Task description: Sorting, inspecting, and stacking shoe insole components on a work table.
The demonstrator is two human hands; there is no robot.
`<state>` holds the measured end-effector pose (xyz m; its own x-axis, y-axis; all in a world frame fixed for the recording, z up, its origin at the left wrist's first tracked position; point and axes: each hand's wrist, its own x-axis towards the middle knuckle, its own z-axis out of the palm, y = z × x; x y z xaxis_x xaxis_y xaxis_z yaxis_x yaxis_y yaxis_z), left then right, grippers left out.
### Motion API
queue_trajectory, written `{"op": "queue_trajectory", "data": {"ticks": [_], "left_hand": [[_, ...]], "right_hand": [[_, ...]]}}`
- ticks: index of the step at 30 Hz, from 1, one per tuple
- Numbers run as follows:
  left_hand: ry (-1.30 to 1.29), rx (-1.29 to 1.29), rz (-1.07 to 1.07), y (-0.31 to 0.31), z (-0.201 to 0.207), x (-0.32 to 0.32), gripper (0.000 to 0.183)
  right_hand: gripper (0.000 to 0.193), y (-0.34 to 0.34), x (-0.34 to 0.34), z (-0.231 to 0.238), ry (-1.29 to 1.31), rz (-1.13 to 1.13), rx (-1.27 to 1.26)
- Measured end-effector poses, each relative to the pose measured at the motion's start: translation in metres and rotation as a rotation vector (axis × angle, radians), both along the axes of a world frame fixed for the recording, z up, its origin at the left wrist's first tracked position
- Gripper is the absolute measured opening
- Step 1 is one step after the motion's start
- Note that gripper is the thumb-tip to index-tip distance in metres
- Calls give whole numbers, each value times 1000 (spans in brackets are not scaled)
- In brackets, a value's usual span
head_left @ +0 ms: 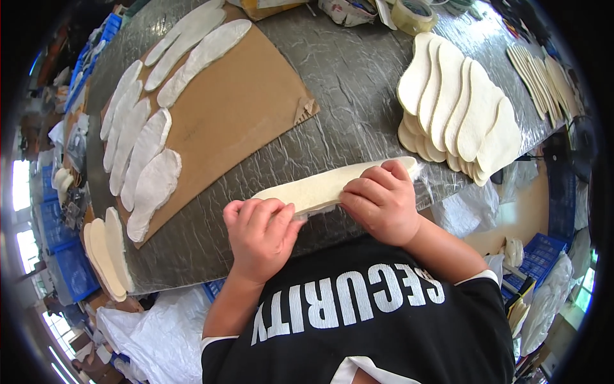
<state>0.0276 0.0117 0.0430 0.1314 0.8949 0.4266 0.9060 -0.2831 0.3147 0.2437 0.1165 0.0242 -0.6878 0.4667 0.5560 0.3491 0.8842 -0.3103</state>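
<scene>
Between my two hands is a long cream insole [323,187], held sideways just above the near part of the table. My left hand [261,233] is closed on its left end, fingers over the top edge. Toward the other end my right hand [384,203] pinches the insole with bent fingers. Whitish, thin material shows along its lower edge and past its right tip; I cannot tell exactly what it is. To the right of my right hand lies a fanned stack of cream insoles [454,102].
Several white, wrapped-looking insoles [153,176] lie along a brown cardboard sheet [236,109] on the dark, plastic-covered table [345,83]. More insoles [105,256] sit at the left table corner, others [537,80] far right. A tape roll [414,16] stands at the back.
</scene>
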Motion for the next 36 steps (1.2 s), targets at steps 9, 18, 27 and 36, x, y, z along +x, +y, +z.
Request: {"op": "queue_trajectory", "data": {"ticks": [9, 18, 27, 36], "left_hand": [[-62, -220, -34, 12, -23, 29, 40], [130, -184, 37, 17, -49, 49, 54], [-514, -519, 250, 21, -19, 43, 43], [-588, -559, 160, 18, -15, 44, 54]], "right_hand": [[40, -14, 27, -24, -141, -131, -143], [66, 13, 32, -27, -259, -163, -254], [15, -31, 18, -28, 419, -179, -940], [15, -38, -2, -33, 573, -51, -1668]]}}
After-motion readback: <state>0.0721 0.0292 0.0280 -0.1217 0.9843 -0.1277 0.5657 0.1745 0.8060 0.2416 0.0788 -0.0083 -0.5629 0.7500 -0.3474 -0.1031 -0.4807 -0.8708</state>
